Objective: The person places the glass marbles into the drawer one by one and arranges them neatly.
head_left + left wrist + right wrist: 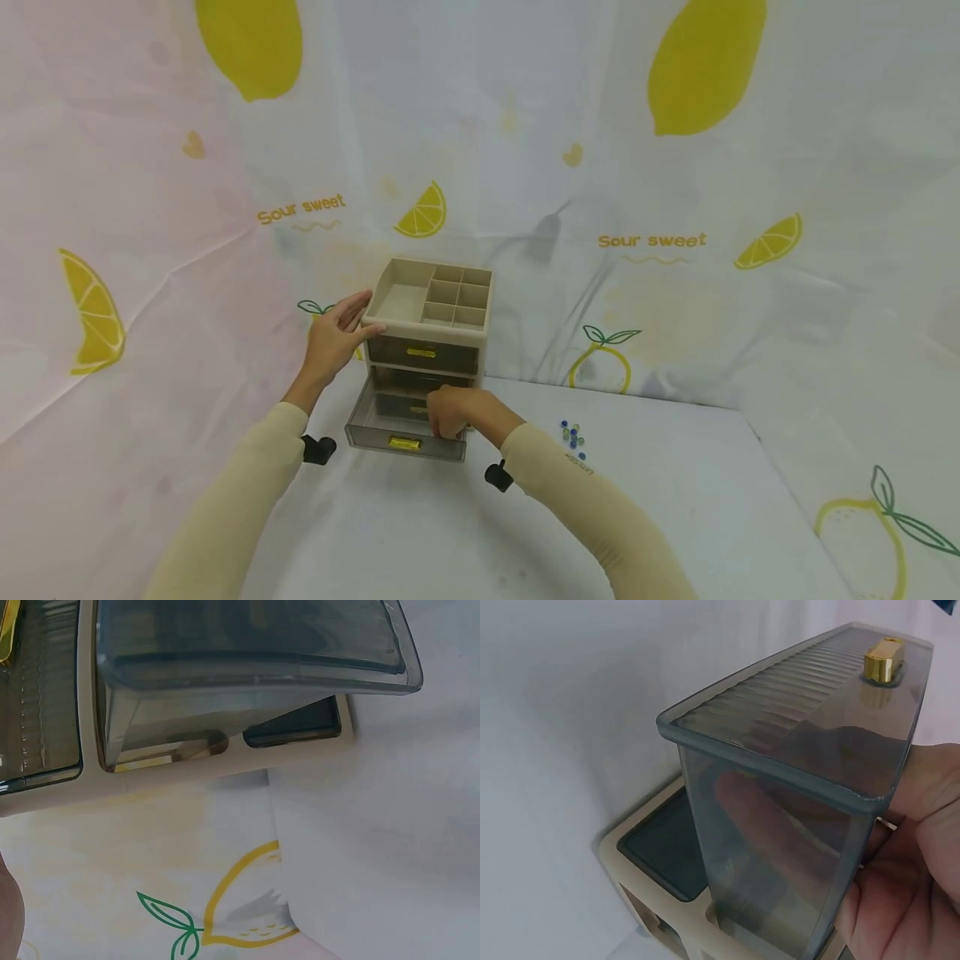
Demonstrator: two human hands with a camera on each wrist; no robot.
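A beige desktop organizer [431, 331] with smoky see-through drawers stands at the back of the table. Its middle drawer [435, 451] is pulled out; the upper drawer [352, 353] [390, 353] and the lower drawer [296, 722] are closed. My left hand [330, 343] rests at the organizer's top left corner, thumb along the front rim and fingers against the side. Over the right part of the pulled-out drawer, my right hand [454, 411] reaches down inside. Through the clear wall in the right wrist view, a finger [769, 825] shows; I cannot tell what the fingertips hold.
Several blue and greenish glass marbles [574, 432] lie on the white table [420, 533], right of the organizer. The top tray [406, 304] has one large and several small compartments. A lemon-print cloth [517, 183] hangs close behind.
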